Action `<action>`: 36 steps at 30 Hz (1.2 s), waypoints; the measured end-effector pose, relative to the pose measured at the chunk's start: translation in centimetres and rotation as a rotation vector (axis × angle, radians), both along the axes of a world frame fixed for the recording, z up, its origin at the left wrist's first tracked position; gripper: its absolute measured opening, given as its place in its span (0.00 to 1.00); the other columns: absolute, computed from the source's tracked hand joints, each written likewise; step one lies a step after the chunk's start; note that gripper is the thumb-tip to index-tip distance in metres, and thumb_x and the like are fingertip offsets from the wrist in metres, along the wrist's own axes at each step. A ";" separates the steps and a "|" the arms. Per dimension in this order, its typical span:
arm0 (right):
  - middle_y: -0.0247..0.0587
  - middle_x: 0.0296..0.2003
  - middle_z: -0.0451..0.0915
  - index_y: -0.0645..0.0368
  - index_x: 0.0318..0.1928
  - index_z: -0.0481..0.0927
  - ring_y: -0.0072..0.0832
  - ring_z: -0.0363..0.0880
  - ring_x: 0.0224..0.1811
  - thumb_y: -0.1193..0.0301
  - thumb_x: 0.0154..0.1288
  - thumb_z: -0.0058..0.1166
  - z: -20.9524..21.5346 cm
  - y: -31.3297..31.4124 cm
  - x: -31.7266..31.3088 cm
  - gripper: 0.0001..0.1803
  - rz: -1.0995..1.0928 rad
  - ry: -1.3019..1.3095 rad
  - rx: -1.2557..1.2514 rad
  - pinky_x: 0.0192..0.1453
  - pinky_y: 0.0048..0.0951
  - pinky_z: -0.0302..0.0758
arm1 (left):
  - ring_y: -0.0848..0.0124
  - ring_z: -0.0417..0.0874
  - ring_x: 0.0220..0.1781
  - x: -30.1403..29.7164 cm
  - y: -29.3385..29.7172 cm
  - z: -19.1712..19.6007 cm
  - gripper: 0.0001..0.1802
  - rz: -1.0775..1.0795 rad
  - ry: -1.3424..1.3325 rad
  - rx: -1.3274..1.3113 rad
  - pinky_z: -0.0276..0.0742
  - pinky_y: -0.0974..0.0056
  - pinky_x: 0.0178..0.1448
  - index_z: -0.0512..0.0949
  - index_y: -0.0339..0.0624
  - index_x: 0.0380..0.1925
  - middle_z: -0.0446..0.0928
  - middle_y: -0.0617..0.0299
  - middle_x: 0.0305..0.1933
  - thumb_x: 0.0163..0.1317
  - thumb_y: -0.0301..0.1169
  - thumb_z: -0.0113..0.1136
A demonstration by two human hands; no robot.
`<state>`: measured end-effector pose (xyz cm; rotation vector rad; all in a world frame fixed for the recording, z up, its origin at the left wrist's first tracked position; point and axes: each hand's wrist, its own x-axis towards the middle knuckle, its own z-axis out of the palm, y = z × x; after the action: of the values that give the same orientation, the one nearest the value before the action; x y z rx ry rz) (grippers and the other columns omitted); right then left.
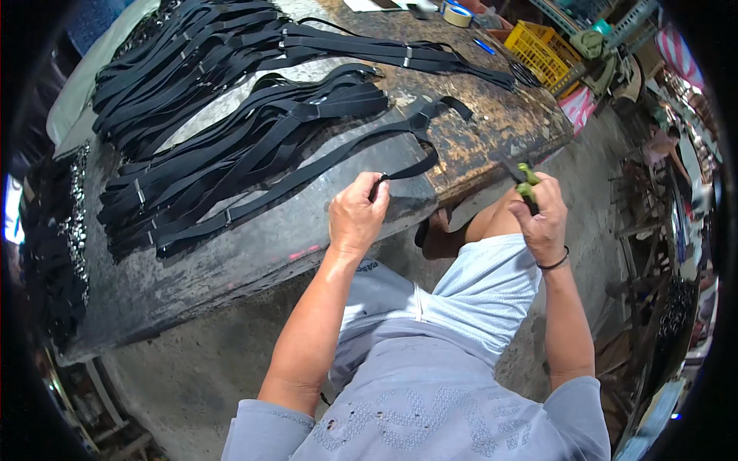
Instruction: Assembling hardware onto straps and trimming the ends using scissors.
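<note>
My left hand [356,213] pinches the end of a black elastic strap [323,164] at the front edge of the worn worktable [254,246]. That strap runs back across the table to a Y-shaped junction [421,119]. My right hand [543,213] is off the table's right side, above my knee, and grips a green-handled tool [526,183] whose dark tip points toward the table. A black band sits on my right wrist. Beside the held strap lie bundles of similar black straps with metal buckles [238,142].
More strap bundles [184,61] cover the table's far left, and a dark heap with metal clips [58,230] lies at the left edge. A tape roll [458,14], a blue pen [484,46] and a yellow crate [540,48] stand at the back right. Another person [667,150] is at the far right.
</note>
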<state>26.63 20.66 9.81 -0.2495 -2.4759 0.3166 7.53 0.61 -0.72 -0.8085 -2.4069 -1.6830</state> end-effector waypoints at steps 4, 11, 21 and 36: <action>0.46 0.36 0.76 0.58 0.34 0.78 0.47 0.72 0.48 0.58 0.51 0.66 0.4 1.1 -3.6 0.18 0.144 -0.082 0.254 0.55 0.44 0.68 | 0.61 0.83 0.27 0.5 -0.1 0.5 0.08 0.026 0.006 -0.039 0.76 0.63 0.33 0.81 0.42 0.36 0.80 0.53 0.27 0.57 0.31 0.64; 0.44 0.38 0.76 0.56 0.36 0.79 0.46 0.73 0.49 0.60 0.45 0.69 -1.2 2.5 -7.9 0.19 0.258 -0.084 0.276 0.54 0.42 0.69 | 0.60 0.83 0.30 0.2 0.2 0.4 0.09 0.017 -0.007 -0.067 0.76 0.63 0.36 0.81 0.42 0.38 0.81 0.54 0.30 0.59 0.32 0.63; 0.38 0.32 0.72 0.55 0.30 0.75 0.39 0.73 0.47 0.60 0.43 0.68 -2.5 2.7 -9.8 0.18 0.381 -0.063 0.377 0.51 0.41 0.69 | 0.55 0.85 0.36 -0.2 0.0 0.3 0.13 -0.036 -0.155 -0.100 0.78 0.58 0.40 0.81 0.42 0.41 0.82 0.49 0.33 0.61 0.37 0.60; 0.38 0.34 0.74 0.55 0.30 0.75 0.39 0.72 0.48 0.59 0.47 0.67 -4.7 1.3 -9.1 0.17 0.320 -0.048 0.321 0.52 0.41 0.67 | 0.61 0.83 0.30 0.2 0.0 -0.3 0.10 -0.018 -0.077 0.057 0.76 0.64 0.38 0.81 0.43 0.41 0.82 0.53 0.34 0.58 0.28 0.62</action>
<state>17.48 21.93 5.12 0.2776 -2.5647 0.0388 7.70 0.63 -0.99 -0.7730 -2.3955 -1.8130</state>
